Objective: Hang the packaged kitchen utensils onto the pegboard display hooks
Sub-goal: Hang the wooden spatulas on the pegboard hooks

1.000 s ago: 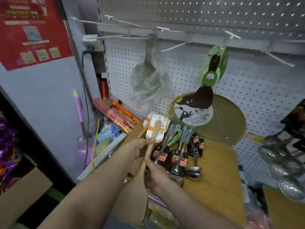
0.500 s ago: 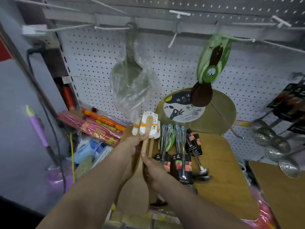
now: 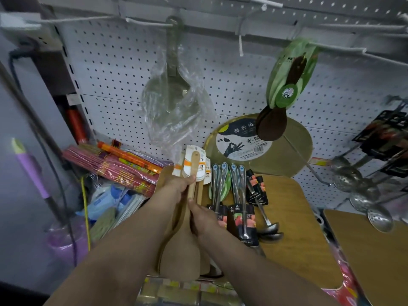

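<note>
From the head camera, both forearms reach toward a white perforated pegboard (image 3: 123, 69). The left hand (image 3: 176, 188) has its fingers curled round the upper handle of a pale wooden flat spatula (image 3: 184, 246) that carries a white and orange paper label (image 3: 189, 164) at its far end. The right hand (image 3: 204, 219) grips the same handle nearer the blade, fingers clamped on the wood, with more spatulas of the same kind stacked just behind. The spatula is upright over the near left edge of a wooden bench (image 3: 302, 235), well below the white wire hooks (image 3: 152, 23). On one hook hangs a metal ladle in a clear plastic bag (image 3: 174, 89); to the right hangs a dark wooden spoon in a green card sleeve (image 3: 284, 85). Steel ladles with black card tags (image 3: 240, 208) lie on the bench just right of the hands. A round bamboo tray (image 3: 287, 151) leans against the pegboard at the far side.
</note>
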Available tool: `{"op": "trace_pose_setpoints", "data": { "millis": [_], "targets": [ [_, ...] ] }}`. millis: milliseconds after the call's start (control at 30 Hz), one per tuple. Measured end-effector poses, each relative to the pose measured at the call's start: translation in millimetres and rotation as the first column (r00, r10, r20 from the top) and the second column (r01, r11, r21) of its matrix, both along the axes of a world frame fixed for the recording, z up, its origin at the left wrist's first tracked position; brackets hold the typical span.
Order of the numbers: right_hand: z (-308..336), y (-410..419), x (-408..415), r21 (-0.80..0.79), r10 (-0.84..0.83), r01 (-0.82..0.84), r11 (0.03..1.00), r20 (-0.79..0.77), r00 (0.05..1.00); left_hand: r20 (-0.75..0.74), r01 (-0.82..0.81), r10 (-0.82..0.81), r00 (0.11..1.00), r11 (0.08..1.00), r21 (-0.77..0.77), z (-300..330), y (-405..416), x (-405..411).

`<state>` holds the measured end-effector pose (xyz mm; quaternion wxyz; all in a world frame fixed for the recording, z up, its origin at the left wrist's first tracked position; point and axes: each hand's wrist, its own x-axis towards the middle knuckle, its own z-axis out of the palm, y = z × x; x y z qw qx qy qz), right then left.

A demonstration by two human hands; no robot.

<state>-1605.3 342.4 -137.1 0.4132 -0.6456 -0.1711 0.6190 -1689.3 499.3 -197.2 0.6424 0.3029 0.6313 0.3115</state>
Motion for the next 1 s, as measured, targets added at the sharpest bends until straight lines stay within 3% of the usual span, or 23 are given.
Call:
{"op": "trace_pose_setpoints", "data": {
  "millis": [267,467,633,800,1000],
  "targets": [
    [1,8,-1,0.012,-0.05,0.051,0.999,-0.057,0.997,-0.064,-0.025,0.029,0.998,0.998,0.062,62,-36,12],
    [-1,11,5,0.043,-0.05,0.057,0.997,-0.149,0.988,-0.113,-0.033,0.045,0.993,0.994,0.107,70,-47,18],
    [6,8,14,0.042,-0.01,0.017,0.999,-0.164,0.986,-0.168,-0.08,0.127,0.978,0.962,0.26,76,-53,17],
    [-2,8,16,0.057,0.026,-0.024,0.998,-0.033,0.999,-0.064,-0.011,0.035,0.997,0.942,0.335,82,-72,33],
    [-2,3,30,0.013,0.079,-0.081,0.997,0.105,0.991,0.05,0.158,-0.168,0.984,0.974,0.165,93,-84,46]
  ]
}}
